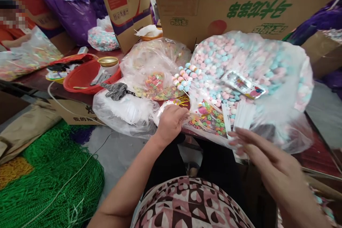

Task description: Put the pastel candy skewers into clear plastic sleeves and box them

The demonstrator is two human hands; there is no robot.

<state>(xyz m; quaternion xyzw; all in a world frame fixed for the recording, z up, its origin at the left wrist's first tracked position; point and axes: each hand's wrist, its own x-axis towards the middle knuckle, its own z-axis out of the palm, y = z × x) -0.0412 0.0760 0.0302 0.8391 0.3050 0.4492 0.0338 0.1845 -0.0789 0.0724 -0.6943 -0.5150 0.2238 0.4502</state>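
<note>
My left hand is closed at the table's front edge, beside a small printed card and some yellow strands; what its fingers hold is hidden. Just beyond it, skewers of pink, white and blue candies lean on a large clear bag of similar candies. My right hand, slightly blurred, reaches its outstretched fingers to a stack of white strips. A single white strip lies just left of that stack. Between the hands is a bag of colourful ring candies.
Left stand a red basin with a gold-lidded jar and a bag of white strands. A silver packet lies on the candy bag. Cardboard boxes rise behind. Green cord heaps on the floor. Another person's arm shows far left.
</note>
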